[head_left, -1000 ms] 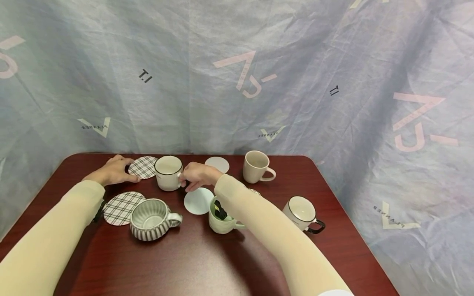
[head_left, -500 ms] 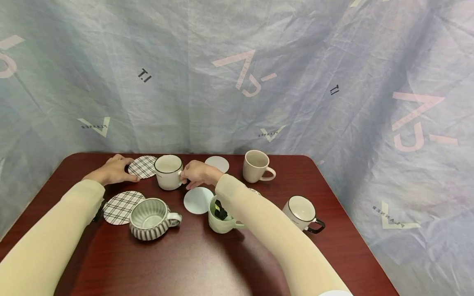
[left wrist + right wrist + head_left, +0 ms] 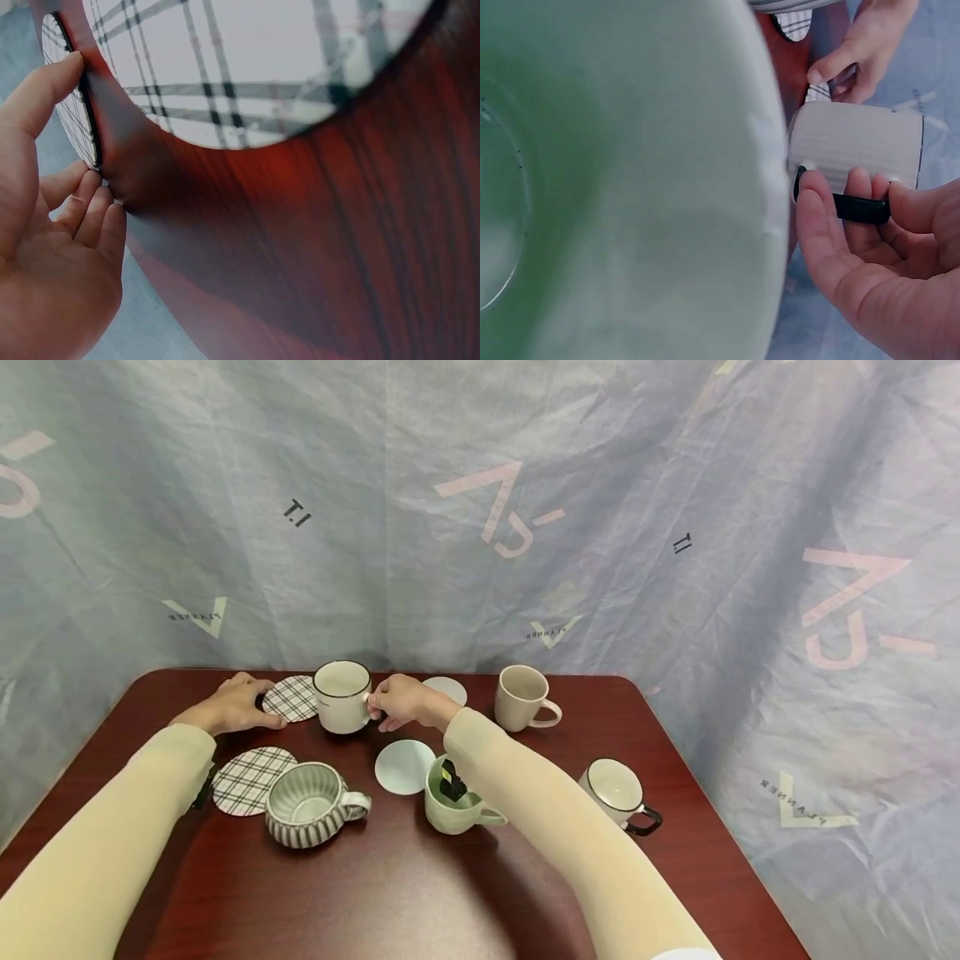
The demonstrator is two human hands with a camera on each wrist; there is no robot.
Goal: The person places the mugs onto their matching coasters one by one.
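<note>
My right hand (image 3: 403,700) grips the black handle (image 3: 862,208) of a white enamel-style mug (image 3: 342,700) with a dark rim. The mug is upright at the back left and overlaps the right edge of a round plaid coaster (image 3: 290,698) in the head view. At that coaster's left edge is my left hand (image 3: 236,704), thumb and bent fingertips against the rim; the left wrist view shows the thumb (image 3: 60,79) on one side and the fingers further along the edge. In the right wrist view, the mug's ribbed-looking side faces the camera beyond the fingers.
A second plaid coaster (image 3: 251,782) lies beside a ribbed grey cup (image 3: 306,806). A plain pale coaster (image 3: 406,767) and a green cup (image 3: 450,810) with a dark item inside stand under my right arm. A beige mug (image 3: 519,697) and another white mug (image 3: 615,787) stand right.
The white mug and my right hand have risen and shifted slightly toward the back of the table. My left hand has stayed at the coaster's edge.
</note>
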